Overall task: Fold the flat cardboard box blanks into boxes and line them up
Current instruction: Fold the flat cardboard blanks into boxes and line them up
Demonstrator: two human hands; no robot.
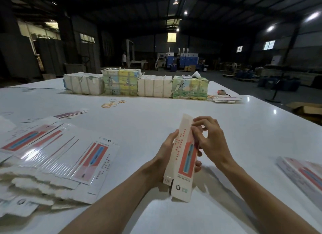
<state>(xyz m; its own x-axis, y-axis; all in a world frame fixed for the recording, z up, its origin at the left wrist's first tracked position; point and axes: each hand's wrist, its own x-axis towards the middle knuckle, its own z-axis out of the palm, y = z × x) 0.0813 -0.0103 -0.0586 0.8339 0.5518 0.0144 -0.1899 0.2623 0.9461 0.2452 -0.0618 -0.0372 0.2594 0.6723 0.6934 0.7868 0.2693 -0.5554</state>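
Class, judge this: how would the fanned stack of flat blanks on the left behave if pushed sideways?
The stack of blanks would probably slide apart: its glossy sheets already lie fanned. A single thin sheet likely flexes if lifted by one edge.

Cream box [181, 157] with coral panel and blue stripe, white table [156, 111], orange rubber bands [113, 103]

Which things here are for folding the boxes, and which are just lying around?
For the job: the half-folded box, held by the left hand and right hand; the fanned pile of flat blanks.
Just lying about: rubber bands; wrapped bundles at the back.
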